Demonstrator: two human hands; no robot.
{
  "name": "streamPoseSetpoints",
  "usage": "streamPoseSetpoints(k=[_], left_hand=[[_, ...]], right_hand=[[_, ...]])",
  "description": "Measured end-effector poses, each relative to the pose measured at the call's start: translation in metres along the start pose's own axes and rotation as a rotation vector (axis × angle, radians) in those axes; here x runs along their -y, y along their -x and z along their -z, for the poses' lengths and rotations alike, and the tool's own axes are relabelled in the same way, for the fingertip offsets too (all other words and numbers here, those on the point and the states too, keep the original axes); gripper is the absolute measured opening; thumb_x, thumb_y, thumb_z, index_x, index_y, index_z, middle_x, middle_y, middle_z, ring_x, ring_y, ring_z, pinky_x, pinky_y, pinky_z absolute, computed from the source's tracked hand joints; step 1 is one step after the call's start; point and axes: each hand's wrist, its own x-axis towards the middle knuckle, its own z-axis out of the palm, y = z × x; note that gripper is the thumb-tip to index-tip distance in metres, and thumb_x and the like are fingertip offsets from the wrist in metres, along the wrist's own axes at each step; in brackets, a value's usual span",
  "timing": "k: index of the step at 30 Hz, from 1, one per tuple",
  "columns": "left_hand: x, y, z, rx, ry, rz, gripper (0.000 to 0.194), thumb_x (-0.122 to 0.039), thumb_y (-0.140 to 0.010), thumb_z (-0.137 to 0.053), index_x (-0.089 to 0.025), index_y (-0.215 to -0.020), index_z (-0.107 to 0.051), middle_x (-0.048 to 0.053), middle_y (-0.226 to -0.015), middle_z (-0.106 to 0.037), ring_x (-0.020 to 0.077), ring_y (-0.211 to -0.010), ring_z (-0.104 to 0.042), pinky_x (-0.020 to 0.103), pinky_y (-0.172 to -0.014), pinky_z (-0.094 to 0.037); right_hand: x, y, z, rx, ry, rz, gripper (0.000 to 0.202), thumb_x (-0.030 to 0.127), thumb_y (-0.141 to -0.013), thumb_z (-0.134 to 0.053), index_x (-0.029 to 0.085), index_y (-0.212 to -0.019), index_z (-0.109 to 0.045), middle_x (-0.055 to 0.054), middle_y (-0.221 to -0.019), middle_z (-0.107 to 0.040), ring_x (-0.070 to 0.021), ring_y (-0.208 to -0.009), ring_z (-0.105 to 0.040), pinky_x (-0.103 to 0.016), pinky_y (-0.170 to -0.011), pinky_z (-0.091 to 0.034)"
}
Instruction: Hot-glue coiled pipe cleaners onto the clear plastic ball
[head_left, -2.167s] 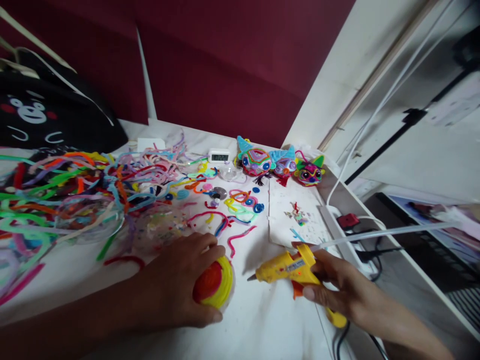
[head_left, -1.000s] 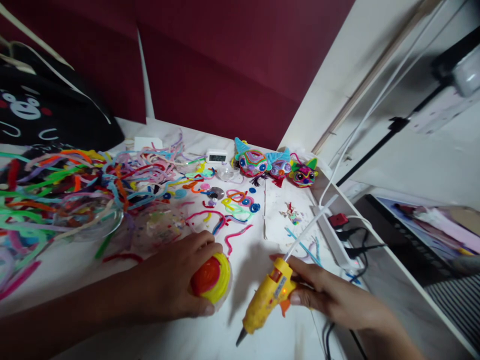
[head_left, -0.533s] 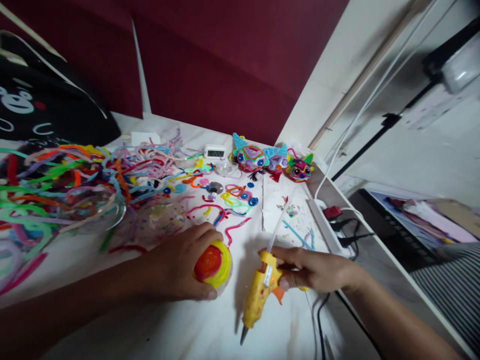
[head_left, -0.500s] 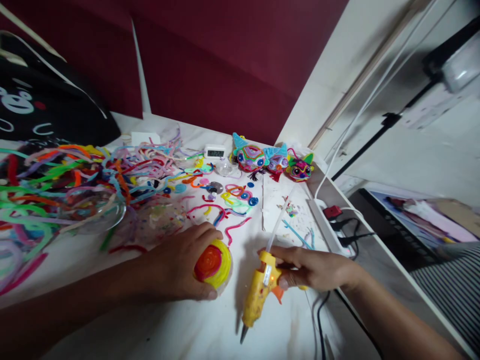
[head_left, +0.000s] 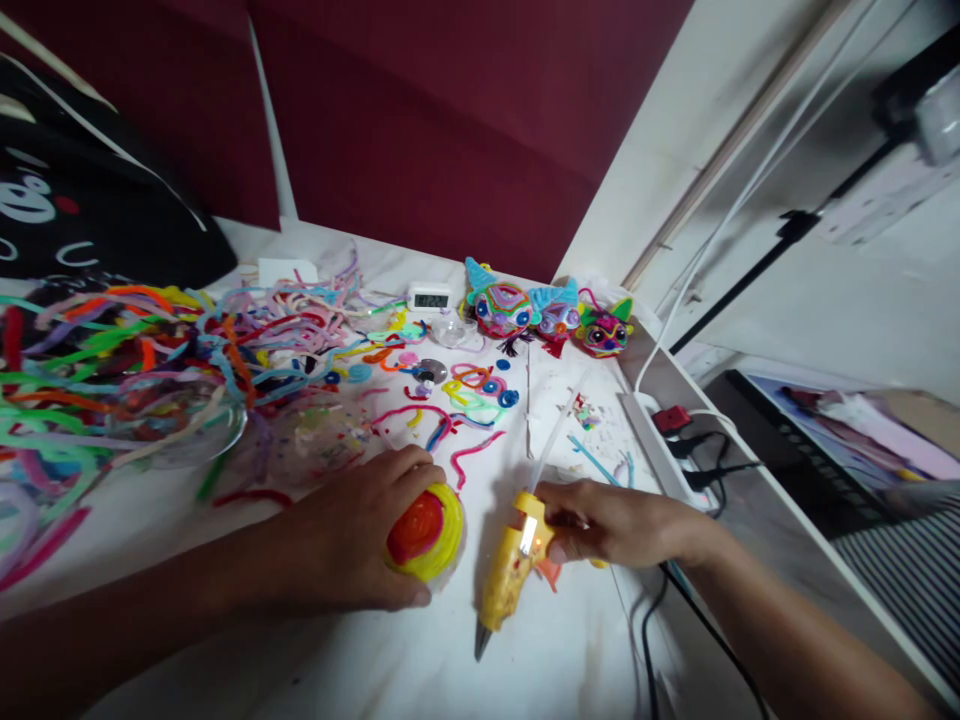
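My left hand is closed around a round piece covered in coiled yellow pipe cleaner with a red and orange centre. Part of that piece is hidden by my fingers. To its right, my right hand grips a yellow glue gun by the handle. The gun's metal nozzle points down toward the table, and a clear glue stick sticks out of its back end. A small orange light glows on the gun's side. Short pink and red pipe cleaner pieces lie just beyond my left hand.
A heap of colourful pipe cleaners covers the left side. Several decorated animal heads stand by the back panel, beside a small digital clock. At the right edge sits a power strip with plugs and cables.
The glue gun in my right hand has moved slightly up and left, its nozzle a little higher. My left hand keeps its hold on the round piece.
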Motion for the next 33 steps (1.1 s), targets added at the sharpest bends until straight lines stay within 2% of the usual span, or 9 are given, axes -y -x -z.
streamPoseSetpoints(k=[4,9,14,19,23,27,30,33], left_hand=[[-0.002,-0.002,0.002,0.009,-0.007,0.016,0.075,-0.046,-0.061,-0.087,-0.028,-0.130,-0.061,0.007,-0.138,-0.057,0.0363,-0.127,-0.056,0.047,-0.108,-0.048],[-0.001,-0.004,0.003,0.010,-0.004,0.025,0.078,-0.047,-0.058,-0.088,-0.028,-0.129,-0.063,0.006,-0.139,-0.058,0.0364,-0.127,-0.056,0.047,-0.108,-0.048],[-0.003,-0.005,0.004,0.006,0.000,0.020,0.076,-0.047,-0.058,-0.089,-0.028,-0.128,-0.065,0.006,-0.137,-0.060,0.0368,-0.125,-0.058,0.047,-0.106,-0.049],[-0.002,-0.005,0.003,0.012,-0.011,0.004,0.077,-0.048,-0.058,-0.090,-0.027,-0.128,-0.065,0.007,-0.136,-0.061,0.0365,-0.122,-0.059,0.048,-0.106,-0.049],[0.003,-0.003,0.001,-0.014,-0.029,-0.032,0.082,-0.054,-0.059,-0.090,-0.028,-0.132,-0.064,0.008,-0.139,-0.060,0.0376,-0.124,-0.058,0.048,-0.107,-0.049],[0.004,-0.001,0.002,0.001,-0.046,-0.023,0.090,-0.060,-0.057,-0.091,-0.028,-0.136,-0.061,0.010,-0.144,-0.056,0.0407,-0.129,-0.055,0.051,-0.109,-0.048],[0.001,-0.001,0.006,0.048,-0.046,-0.001,0.095,-0.060,-0.057,-0.092,-0.026,-0.139,-0.059,0.012,-0.146,-0.054,0.0418,-0.131,-0.053,0.055,-0.111,-0.046],[-0.001,-0.002,0.007,0.072,-0.035,0.015,0.097,-0.059,-0.054,-0.093,-0.023,-0.138,-0.059,0.013,-0.144,-0.055,0.0411,-0.130,-0.054,0.054,-0.110,-0.047]], right_hand=[[0.005,0.001,0.000,-0.071,0.179,-0.030,0.012,0.026,-0.093,-0.063,0.016,-0.098,-0.060,0.000,-0.081,-0.061,-0.0120,-0.067,-0.051,-0.023,-0.062,-0.042],[0.007,-0.001,-0.004,-0.116,0.284,-0.038,0.007,0.022,-0.093,-0.061,0.017,-0.098,-0.060,0.002,-0.078,-0.060,-0.0122,-0.066,-0.050,-0.023,-0.062,-0.040],[0.014,-0.003,-0.007,-0.121,0.340,-0.043,0.011,0.015,-0.087,-0.065,0.018,-0.097,-0.061,0.001,-0.080,-0.063,-0.0121,-0.067,-0.051,-0.022,-0.061,-0.038],[0.018,-0.005,-0.011,-0.142,0.405,-0.031,0.011,0.013,-0.089,-0.060,0.018,-0.098,-0.063,-0.001,-0.084,-0.066,-0.0145,-0.071,-0.057,-0.024,-0.065,-0.040],[0.020,-0.004,-0.018,-0.186,0.434,-0.059,0.016,0.013,-0.092,-0.059,0.018,-0.105,-0.065,-0.006,-0.095,-0.072,-0.0194,-0.083,-0.066,-0.026,-0.074,-0.046],[0.023,-0.003,-0.021,-0.221,0.581,-0.082,0.018,0.018,-0.097,-0.059,0.014,-0.112,-0.069,-0.012,-0.106,-0.074,-0.0246,-0.093,-0.071,-0.030,-0.078,-0.048],[0.028,-0.008,-0.018,-0.263,0.663,-0.075,0.021,0.019,-0.099,-0.060,0.013,-0.115,-0.072,-0.013,-0.107,-0.075,-0.0242,-0.092,-0.072,-0.030,-0.078,-0.049],[0.035,-0.017,-0.013,-0.339,0.700,-0.062,0.032,0.015,-0.101,-0.055,0.012,-0.130,-0.067,-0.014,-0.114,-0.073,-0.0228,-0.095,-0.073,-0.030,-0.081,-0.051]])
